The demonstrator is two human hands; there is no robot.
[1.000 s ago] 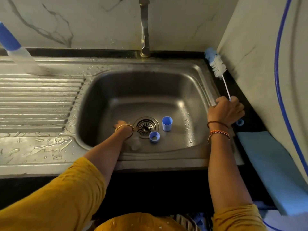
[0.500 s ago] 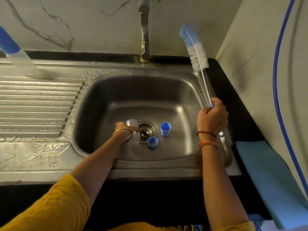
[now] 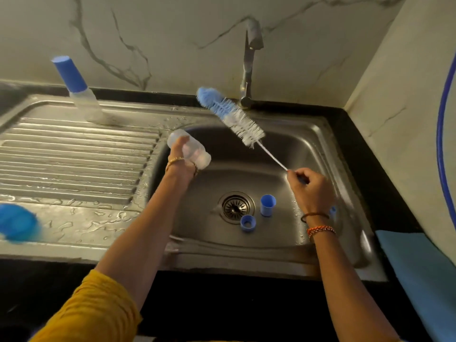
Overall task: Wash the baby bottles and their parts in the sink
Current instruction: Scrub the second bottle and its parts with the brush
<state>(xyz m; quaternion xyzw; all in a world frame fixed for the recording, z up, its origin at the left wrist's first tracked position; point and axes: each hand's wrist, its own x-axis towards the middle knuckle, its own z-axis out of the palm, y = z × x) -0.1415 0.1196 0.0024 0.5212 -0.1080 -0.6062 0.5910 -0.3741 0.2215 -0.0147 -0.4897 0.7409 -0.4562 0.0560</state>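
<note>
My left hand (image 3: 181,160) grips a clear baby bottle (image 3: 189,149) held on its side above the left edge of the steel sink (image 3: 271,156). My right hand (image 3: 309,191) holds the wire handle of a blue and white bottle brush (image 3: 230,116), whose bristle head points up and left, close to the bottle but apart from it. On the sink floor by the drain (image 3: 235,206) stand a blue cap (image 3: 267,205) and a blue ring (image 3: 247,222). Another bottle with a blue cap (image 3: 79,91) stands on the drainboard at the back.
The tap (image 3: 249,70) rises behind the sink with no water running. The ribbed drainboard (image 3: 74,156) on the left is wet. A blurred blue object (image 3: 18,223) lies at its front left. A blue cloth (image 3: 419,275) lies right of the sink, and a blue hose (image 3: 441,132) runs along the right wall.
My left hand has lifted the clear bottle from the sink floor up to the left rim. My right hand swung the brush head down and left toward the bottle.
</note>
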